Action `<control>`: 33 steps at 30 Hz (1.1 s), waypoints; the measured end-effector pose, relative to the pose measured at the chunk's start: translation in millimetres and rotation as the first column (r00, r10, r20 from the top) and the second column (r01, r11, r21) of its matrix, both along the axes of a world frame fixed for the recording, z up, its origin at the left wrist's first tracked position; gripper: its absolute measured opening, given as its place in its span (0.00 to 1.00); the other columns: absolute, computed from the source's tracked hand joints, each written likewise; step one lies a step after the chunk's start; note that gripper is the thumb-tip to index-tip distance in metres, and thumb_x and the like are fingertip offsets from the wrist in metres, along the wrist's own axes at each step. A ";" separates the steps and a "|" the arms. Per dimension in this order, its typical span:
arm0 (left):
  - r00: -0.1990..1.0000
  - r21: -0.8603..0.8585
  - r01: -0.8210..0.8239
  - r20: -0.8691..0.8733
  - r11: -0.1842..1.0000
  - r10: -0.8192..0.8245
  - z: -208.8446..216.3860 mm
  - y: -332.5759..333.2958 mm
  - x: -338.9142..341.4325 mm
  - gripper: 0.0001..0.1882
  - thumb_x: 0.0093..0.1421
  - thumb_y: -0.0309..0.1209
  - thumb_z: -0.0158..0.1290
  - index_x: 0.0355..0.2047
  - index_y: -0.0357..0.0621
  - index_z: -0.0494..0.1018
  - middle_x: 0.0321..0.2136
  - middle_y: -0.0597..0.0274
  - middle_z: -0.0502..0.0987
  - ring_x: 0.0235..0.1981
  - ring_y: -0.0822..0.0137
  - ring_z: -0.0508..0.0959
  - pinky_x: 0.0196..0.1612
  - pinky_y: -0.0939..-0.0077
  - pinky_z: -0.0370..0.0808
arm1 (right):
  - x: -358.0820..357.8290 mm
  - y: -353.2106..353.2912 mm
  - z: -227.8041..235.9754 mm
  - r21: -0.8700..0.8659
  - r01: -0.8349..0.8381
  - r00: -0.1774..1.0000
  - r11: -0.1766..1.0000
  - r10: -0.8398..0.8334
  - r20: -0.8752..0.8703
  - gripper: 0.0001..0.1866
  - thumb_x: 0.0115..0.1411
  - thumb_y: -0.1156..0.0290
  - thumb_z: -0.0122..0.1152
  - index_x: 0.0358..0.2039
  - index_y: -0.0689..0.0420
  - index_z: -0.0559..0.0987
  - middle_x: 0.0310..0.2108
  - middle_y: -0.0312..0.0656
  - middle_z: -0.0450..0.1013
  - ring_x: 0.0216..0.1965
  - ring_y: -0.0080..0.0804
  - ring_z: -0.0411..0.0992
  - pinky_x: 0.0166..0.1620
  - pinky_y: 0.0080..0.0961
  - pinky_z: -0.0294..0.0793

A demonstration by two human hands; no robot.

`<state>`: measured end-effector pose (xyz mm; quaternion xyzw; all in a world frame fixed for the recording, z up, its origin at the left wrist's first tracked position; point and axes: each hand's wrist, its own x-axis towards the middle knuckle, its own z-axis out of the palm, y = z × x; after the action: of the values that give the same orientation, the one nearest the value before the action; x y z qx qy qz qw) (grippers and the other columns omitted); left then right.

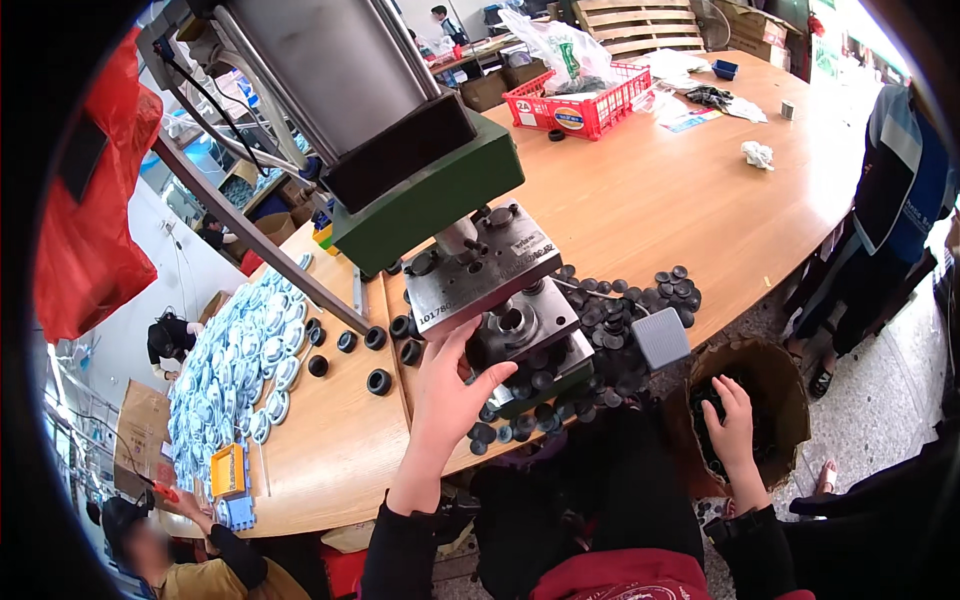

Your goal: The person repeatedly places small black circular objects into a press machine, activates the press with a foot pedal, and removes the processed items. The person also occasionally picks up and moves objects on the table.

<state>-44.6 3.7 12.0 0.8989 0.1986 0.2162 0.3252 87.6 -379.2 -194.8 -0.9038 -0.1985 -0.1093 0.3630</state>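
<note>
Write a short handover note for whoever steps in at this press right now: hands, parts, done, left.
Left hand: open, raised at the press die, fingertips at its front edge; I cannot tell if it holds a part.
Right hand: reaching into the cardboard bin of black round parts beside the table, grip unclear.
Parts: loose black caps heaped around the die; several black rings lie left of it on the wooden table.
Done and left: I cannot tell which pieces have been pressed.

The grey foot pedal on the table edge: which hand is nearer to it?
Right. The right hand is just below the grey pedal, inside the cardboard bin; the left hand is farther left at the press die.
</note>
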 end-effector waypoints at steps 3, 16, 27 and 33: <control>0.996 -0.087 -0.072 0.040 0.994 0.075 -3.3 -10.6 10.5 0.37 0.51 0.40 0.76 0.55 0.31 0.75 0.36 0.64 0.76 0.32 0.74 0.72 0.38 0.79 0.74 | -6.3 -1.1 -3.4 -0.003 -0.019 1.000 1.000 0.019 -0.001 0.22 0.63 0.70 0.67 0.57 0.60 0.79 0.61 0.50 0.73 0.65 0.50 0.67 0.68 0.43 0.64; 0.992 -0.009 -0.074 0.106 0.997 0.074 -3.6 -16.1 48.6 0.26 0.54 0.44 0.72 0.43 0.37 0.78 0.39 0.53 0.83 0.38 0.59 0.82 0.45 0.65 0.77 | -4.6 -8.8 10.4 0.036 -0.039 0.999 0.999 0.040 -0.017 0.17 0.64 0.72 0.65 0.53 0.60 0.81 0.58 0.48 0.76 0.63 0.48 0.70 0.66 0.41 0.67; 0.914 0.017 -0.112 0.393 0.994 0.096 -30.3 -30.3 23.3 0.32 0.57 0.38 0.72 0.56 0.35 0.72 0.42 0.56 0.81 0.24 0.76 0.72 0.29 0.77 0.71 | 42.1 94.0 69.2 -0.155 -0.206 0.939 0.966 0.239 0.245 0.24 0.69 0.63 0.62 0.63 0.55 0.76 0.64 0.48 0.72 0.66 0.49 0.67 0.67 0.42 0.63; 0.933 0.120 -0.351 0.135 0.929 0.335 -84.4 87.5 -51.7 0.19 0.57 0.30 0.68 0.49 0.43 0.78 0.41 0.60 0.82 0.37 0.64 0.77 0.41 0.67 0.74 | 45.6 124.4 50.1 -0.410 -0.132 0.960 0.902 0.219 0.172 0.28 0.73 0.50 0.51 0.66 0.52 0.74 0.70 0.46 0.66 0.73 0.39 0.60 0.71 0.42 0.53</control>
<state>-96.3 91.2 -72.4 0.8576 0.3181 0.3334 0.2284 133.2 -254.9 -144.7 -0.9195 -0.3354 -0.1303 0.1583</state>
